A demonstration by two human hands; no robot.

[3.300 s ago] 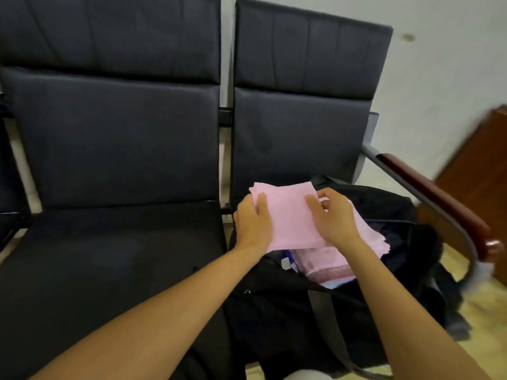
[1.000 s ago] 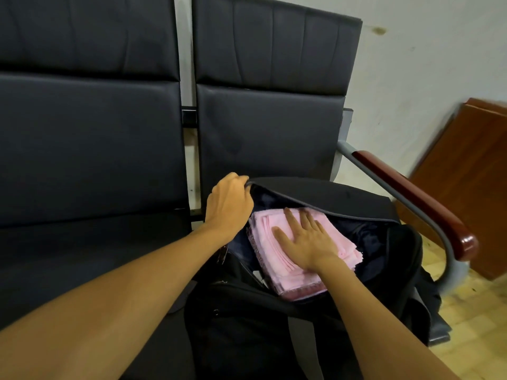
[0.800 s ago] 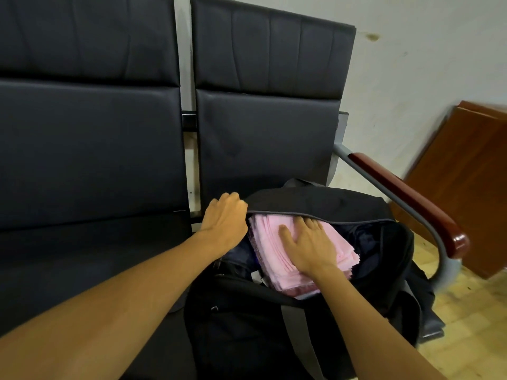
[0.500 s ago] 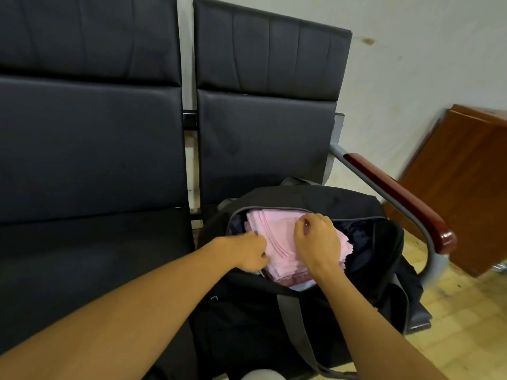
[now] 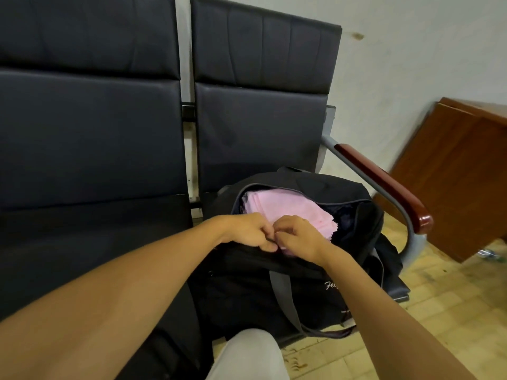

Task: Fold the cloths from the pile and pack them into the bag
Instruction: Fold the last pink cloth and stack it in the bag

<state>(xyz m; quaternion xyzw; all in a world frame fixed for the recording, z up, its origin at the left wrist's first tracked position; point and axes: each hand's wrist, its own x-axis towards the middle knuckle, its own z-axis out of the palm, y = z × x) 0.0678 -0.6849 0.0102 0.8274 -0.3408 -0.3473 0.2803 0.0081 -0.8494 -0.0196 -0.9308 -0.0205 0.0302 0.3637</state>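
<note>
A black bag [image 5: 274, 283] stands open on the right-hand seat. Inside it lies a stack of folded pink cloths [image 5: 277, 207], its near part hidden by my hands. My left hand [image 5: 248, 231] has its fingers curled and pinches the near rim of the bag's opening. My right hand [image 5: 299, 238] meets it there, fingers curled at the same rim by the edge of the cloths. What exactly the right fingers pinch is hidden.
Dark padded seats [image 5: 90, 242] run along the wall; the left seat is beside the bag. A metal armrest with a wooden pad [image 5: 384, 185] rises right of the bag. A brown wooden cabinet [image 5: 461, 174] stands at the right. My knee [image 5: 247, 355] shows at the bottom.
Both hands laid a pink cloth on the stack in the bag. The right hand pressed it flat, the left let go of the far flap, and both came to the bag's near rim.
</note>
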